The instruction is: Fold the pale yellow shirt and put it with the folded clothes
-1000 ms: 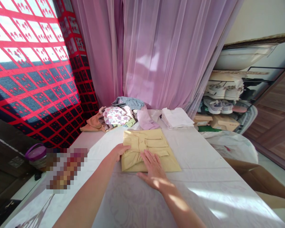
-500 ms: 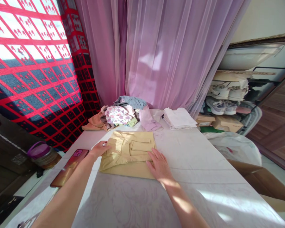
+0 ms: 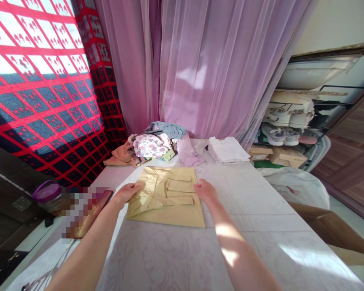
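A yellow garment (image 3: 178, 212), folded into a flat, roughly square shape with narrow strips of cloth lying across its top, rests on the white-covered table (image 3: 157, 258). My left hand (image 3: 128, 192) pinches its left edge, fingers on top of the cloth. At the opposite edge, my right hand (image 3: 206, 190) has its fingers bent together around the border of the garment. The undersides of both grips are hidden.
Behind lies a heap of mixed clothes (image 3: 153, 146), with a stack of folded white cloths (image 3: 229, 150) to its right. A phone (image 3: 92, 214), partly blurred, is at the left edge. An open cardboard box (image 3: 327, 228) stands beyond the table's right edge.
My right hand has moved from lying flat on the garment's lower right up to its right edge, its fingers now closed there. My left hand stays at the left edge.
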`<control>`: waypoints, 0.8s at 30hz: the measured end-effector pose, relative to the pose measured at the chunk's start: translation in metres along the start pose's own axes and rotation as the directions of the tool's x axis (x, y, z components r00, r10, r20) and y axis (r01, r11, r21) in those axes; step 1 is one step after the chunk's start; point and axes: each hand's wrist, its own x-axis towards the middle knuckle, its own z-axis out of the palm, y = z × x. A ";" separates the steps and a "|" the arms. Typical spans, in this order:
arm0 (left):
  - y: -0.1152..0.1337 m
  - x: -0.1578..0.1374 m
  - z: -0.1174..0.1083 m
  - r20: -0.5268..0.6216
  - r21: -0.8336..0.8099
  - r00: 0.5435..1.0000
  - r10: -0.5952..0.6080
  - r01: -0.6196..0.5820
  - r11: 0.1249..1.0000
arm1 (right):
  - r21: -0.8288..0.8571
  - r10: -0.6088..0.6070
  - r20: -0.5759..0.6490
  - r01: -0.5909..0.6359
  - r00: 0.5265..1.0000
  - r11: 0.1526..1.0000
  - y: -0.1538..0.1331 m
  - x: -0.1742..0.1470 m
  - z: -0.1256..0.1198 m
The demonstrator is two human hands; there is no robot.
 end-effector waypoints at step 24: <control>0.001 -0.037 0.027 0.058 -0.448 0.985 0.165 -0.122 0.886 | -0.202 -0.140 -0.076 0.122 0.987 0.972 -0.019 0.011 -0.022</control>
